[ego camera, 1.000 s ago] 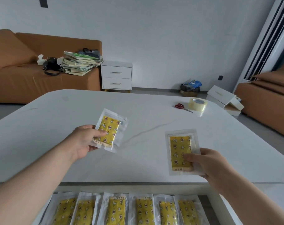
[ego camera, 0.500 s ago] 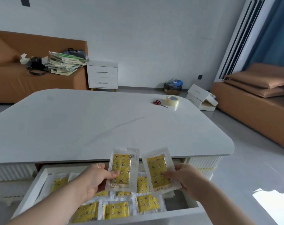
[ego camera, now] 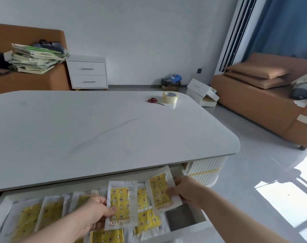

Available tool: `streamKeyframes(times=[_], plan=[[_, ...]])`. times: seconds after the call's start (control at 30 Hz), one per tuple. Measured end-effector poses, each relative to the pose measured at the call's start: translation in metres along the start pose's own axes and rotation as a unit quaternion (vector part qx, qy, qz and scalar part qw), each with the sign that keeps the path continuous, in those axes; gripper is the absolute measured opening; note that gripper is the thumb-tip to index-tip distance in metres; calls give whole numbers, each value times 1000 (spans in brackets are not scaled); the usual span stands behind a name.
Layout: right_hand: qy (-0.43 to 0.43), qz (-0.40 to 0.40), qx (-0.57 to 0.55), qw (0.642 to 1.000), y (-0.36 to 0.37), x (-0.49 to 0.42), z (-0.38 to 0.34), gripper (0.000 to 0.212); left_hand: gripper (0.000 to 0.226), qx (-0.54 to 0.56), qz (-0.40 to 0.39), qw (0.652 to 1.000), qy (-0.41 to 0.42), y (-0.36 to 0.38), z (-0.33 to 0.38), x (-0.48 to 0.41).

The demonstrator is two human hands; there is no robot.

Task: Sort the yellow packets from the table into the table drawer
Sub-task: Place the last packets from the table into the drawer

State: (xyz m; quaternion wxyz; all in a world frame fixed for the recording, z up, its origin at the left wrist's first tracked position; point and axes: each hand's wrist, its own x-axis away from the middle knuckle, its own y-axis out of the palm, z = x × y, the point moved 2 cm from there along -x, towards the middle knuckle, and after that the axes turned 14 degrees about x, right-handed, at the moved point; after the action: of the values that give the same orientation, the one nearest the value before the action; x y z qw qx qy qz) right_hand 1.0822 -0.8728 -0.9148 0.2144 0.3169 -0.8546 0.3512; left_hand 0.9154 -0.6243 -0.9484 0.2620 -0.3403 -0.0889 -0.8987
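**Two yellow packets held over the open drawer**

The drawer [ego camera: 190, 228] is pulled out from under the table edge, nearest the camera. Inside it, stored packets [ego camera: 50, 212] lie flat: yellow patterned pads in clear-white wrappers. They run in side-by-side rows, long axes pointing from front to back, and some overlap. A patch of grey drawer floor shows at the front right corner.

The left hand [ego camera: 95, 214] pinches the left packet [ego camera: 120, 204] at its lower left edge, thumb on the front face and the other fingers behind it. The packet sticks out to the right of the grip, above the stored ones. Its long axis runs front to back, nearly square with the drawer.

The right hand [ego camera: 188, 192] pinches the right packet [ego camera: 159, 191] along its right long edge, thumb on the front and the other fingers underneath. This packet extends left of the grip, over the drawer's right rear part. Its long axis also runs front to back, with the far end leaning slightly left. The two held packets are close but apart. Whether either touches the packets beneath cannot be told.

Beyond the drawer is the white table [ego camera: 96, 130]. Red-handled scissors [ego camera: 155, 101] lie just beside a tape roll [ego camera: 170, 97] near its far right corner. Behind the table a white bedside cabinet [ego camera: 88, 72] stands against the wall. To its left a stack of papers [ego camera: 35, 58] sits on a brown sofa [ego camera: 44, 81]. White boxes [ego camera: 201, 92] are on the floor at the right.
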Motion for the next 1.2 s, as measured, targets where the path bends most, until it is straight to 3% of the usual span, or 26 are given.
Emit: streamKeyframes(times=[0.23,0.67,0.83,0.93,1.2], plan=[[60,33,-71,995,-2,-38,15,32,29,-15,1,1000,-15,30,-14,-34],[91,23,1,996,13,-73,31,52,18,-55,-3,997,-57,51,-15,-69],[105,37,-31,993,14,-76,34,47,21,-100,30,994,-34,57,-1,-63],[112,43,-17,993,16,-78,36,30,25,-129,38,991,-25,61,7,-57],[120,52,10,991,17,-84,38,25,29,-235,54,970,-5,73,13,-54]])
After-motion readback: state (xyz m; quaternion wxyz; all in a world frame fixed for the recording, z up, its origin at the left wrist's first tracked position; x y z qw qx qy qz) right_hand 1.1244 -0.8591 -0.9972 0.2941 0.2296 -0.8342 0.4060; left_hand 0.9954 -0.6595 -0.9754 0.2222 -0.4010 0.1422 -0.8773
